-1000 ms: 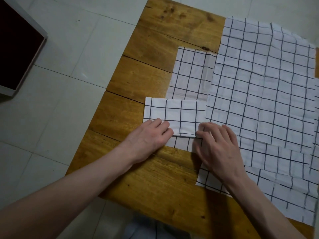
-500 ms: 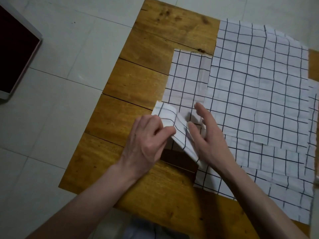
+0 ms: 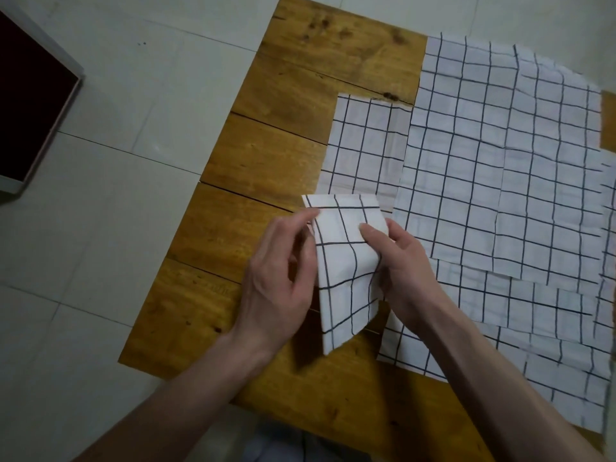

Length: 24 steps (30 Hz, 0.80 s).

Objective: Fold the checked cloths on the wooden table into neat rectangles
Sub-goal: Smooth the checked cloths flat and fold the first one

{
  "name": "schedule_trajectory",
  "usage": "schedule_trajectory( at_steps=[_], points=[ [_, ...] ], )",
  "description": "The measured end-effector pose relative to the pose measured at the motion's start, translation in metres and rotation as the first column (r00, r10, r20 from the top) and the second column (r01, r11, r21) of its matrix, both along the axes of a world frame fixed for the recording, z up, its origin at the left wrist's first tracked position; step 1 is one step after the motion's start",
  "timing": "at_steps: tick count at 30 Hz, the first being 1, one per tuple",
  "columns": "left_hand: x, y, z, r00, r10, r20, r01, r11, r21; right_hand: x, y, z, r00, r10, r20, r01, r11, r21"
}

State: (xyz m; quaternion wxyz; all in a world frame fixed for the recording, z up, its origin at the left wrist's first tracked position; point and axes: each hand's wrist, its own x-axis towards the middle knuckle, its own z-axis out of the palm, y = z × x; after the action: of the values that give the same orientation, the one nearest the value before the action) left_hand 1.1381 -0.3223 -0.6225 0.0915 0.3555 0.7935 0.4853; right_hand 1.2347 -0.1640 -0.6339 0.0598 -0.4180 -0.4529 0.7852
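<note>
A small folded checked cloth [image 3: 343,261], white with dark grid lines, is lifted off the wooden table [image 3: 266,168] and held upright between both hands. My left hand [image 3: 280,285] pinches its left edge. My right hand [image 3: 403,268] grips its right edge with the thumb on the front. Its lower corner hangs down towards the table. Several flat checked cloths lie overlapped on the right: a large one [image 3: 500,161] on top, a smaller one [image 3: 363,145] peeking out at its left, and others [image 3: 533,328] beneath, nearer to me.
The table's left half is bare wood, with plank seams and dark knots. Pale floor tiles [image 3: 116,195] surround the table. A dark panel with a light frame [image 3: 30,105] lies on the floor at the far left.
The folded cloth lay flat under both hands a second ago. Both hands have since lifted it off the table and turned it upright, narrower than before.
</note>
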Motion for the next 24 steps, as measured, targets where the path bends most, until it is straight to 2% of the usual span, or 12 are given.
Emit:
schedule_trajectory(
  at_steps=[1,3,5,6,7,8,11,13,18,24],
  points=[
    [0.002,0.0,0.002,0.986,0.045,0.158,-0.047,0.999,0.008,0.002,-0.002,0.0,1.0,-0.017,0.01,0.017,0.999,0.048],
    [0.005,0.001,0.0,0.884,0.121,0.452,-0.123,0.992,-0.025,0.005,-0.008,-0.002,0.999,-0.035,0.037,0.029,0.987,0.157],
    [0.004,0.003,-0.005,0.734,0.198,0.649,-0.167,0.98,-0.11,0.007,-0.012,-0.003,0.998,-0.033,0.06,0.018,0.971,0.238],
    [0.003,0.003,-0.01,0.673,0.23,0.703,-0.181,0.973,-0.144,0.008,-0.014,-0.003,0.998,-0.019,0.068,0.0,0.962,0.274],
    [0.003,0.003,-0.013,0.644,0.253,0.722,-0.191,0.967,-0.169,0.009,-0.015,-0.003,0.997,0.0,0.082,-0.026,0.949,0.313],
    [0.002,0.001,-0.017,0.652,0.267,0.709,-0.194,0.963,-0.185,0.01,-0.016,-0.004,0.995,0.02,0.098,-0.054,0.934,0.354],
    [0.002,-0.008,-0.017,0.734,0.268,0.624,-0.193,0.963,-0.187,0.011,-0.023,-0.004,0.984,0.087,0.155,-0.148,0.884,0.443],
    [-0.003,-0.015,-0.011,0.779,0.27,0.566,-0.192,0.962,-0.194,0.01,-0.03,-0.001,0.979,0.114,0.172,-0.181,0.874,0.451],
    [-0.021,-0.04,-0.006,0.803,0.311,0.508,-0.234,0.949,-0.211,0.009,-0.054,-0.002,0.924,0.235,0.303,-0.358,0.813,0.46],
    [-0.048,-0.072,-0.017,0.768,0.305,0.564,-0.207,0.95,-0.232,-0.003,-0.095,-0.004,0.937,0.171,0.306,-0.312,0.803,0.508]
  ],
)
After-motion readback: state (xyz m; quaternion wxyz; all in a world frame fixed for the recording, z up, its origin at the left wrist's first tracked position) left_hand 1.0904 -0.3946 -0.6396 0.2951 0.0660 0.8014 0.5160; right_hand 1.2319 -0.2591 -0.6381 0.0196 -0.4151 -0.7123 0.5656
